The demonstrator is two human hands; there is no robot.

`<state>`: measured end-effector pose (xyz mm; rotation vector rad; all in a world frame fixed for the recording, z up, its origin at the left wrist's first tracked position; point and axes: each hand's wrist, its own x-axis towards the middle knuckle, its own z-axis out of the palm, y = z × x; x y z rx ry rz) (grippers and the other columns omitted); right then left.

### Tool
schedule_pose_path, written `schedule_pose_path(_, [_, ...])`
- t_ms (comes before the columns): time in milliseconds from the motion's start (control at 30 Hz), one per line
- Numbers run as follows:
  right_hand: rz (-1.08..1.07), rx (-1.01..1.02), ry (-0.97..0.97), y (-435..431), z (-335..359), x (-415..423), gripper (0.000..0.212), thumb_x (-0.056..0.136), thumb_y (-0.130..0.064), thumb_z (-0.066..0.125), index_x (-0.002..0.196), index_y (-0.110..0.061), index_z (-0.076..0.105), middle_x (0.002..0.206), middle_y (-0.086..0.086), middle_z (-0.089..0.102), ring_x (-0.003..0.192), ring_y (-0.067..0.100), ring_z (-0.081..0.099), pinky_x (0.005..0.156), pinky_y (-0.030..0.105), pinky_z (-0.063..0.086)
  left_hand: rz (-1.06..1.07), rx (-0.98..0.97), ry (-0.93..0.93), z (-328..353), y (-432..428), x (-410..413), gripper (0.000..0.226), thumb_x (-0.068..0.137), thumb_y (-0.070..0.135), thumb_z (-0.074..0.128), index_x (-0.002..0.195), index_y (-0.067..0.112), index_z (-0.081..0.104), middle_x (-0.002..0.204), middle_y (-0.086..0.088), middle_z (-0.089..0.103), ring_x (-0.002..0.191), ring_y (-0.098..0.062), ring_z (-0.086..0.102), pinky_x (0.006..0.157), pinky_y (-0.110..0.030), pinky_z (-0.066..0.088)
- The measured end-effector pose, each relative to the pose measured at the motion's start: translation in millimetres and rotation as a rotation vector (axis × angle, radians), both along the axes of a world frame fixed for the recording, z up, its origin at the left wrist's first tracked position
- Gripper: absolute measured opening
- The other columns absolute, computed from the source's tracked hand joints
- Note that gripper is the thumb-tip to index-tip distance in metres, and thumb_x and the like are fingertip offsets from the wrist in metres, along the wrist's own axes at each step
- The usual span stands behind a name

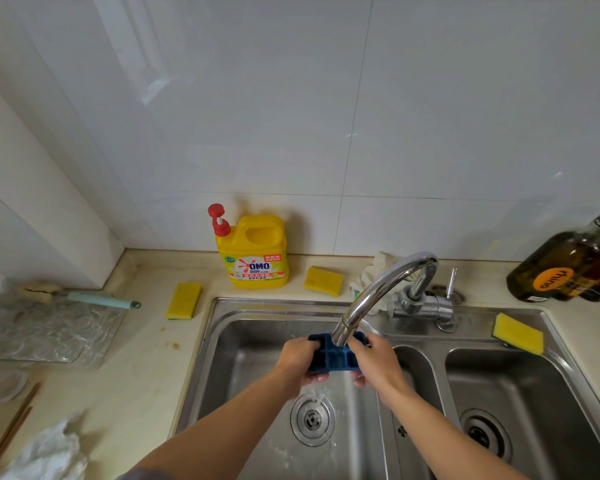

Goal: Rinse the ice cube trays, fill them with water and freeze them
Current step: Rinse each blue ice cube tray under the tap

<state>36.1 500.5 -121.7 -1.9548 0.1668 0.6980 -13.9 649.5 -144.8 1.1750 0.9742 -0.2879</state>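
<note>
A dark blue ice cube tray [333, 356] is held over the left basin of the steel sink [243, 341], right under the spout of the chrome faucet [378, 299]. My left hand [297, 358] grips its left end and my right hand [374, 358] grips its right end. Water pours off the tray's near edge and splashes down around the drain [312, 419]. The faucet spout hides part of the tray's middle.
A yellow dish soap jug [253, 252] stands at the wall. Yellow sponges lie at the left [183, 301], behind the sink [323, 280] and on the sink's right rim [518, 333]. Dark bottles [568, 265] stand far right. A clear tray [49, 334] and brush [97, 299] lie left.
</note>
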Motion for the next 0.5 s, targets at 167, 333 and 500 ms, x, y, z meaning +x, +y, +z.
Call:
schedule_pose_path(167, [-0.027, -0.003, -0.070, -3, 6, -1, 0.024, 0.104, -0.030, 0.054, 0.097, -0.010, 0.065, 0.084, 0.016, 0.069, 0.060, 0.022, 0.063, 0.055, 0.033, 0.054, -0.072, 0.025, -0.038, -4, -4, -3, 0.019, 0.101, 0.012, 0.051, 0.111, 0.010, 0.067, 0.104, -0.017, 0.072, 0.090, -0.029, 0.071, 0.069, -0.039, 0.063])
schedule_pose_path(333, [0.081, -0.055, -0.267, 2, 22, -5, 0.016, 0.096, -0.034, 0.065, 0.097, -0.018, 0.068, 0.089, -0.002, 0.070, 0.081, 0.016, 0.067, 0.070, 0.034, 0.055, -0.060, -0.104, -0.005, -1, -11, -4, 0.026, 0.102, 0.011, 0.042, 0.113, 0.006, 0.065, 0.105, -0.022, 0.074, 0.088, -0.032, 0.072, 0.079, -0.043, 0.060])
schedule_pose_path(500, [0.047, -0.040, -0.334, -6, 29, -5, 0.015, 0.097, -0.039, 0.065, 0.096, -0.024, 0.067, 0.089, -0.008, 0.069, 0.082, 0.002, 0.065, 0.061, 0.014, 0.043, -0.091, -0.225, -0.063, 4, -17, -5, 0.029, 0.105, 0.017, 0.041, 0.120, 0.007, 0.064, 0.113, -0.019, 0.074, 0.102, -0.033, 0.072, 0.078, -0.039, 0.060])
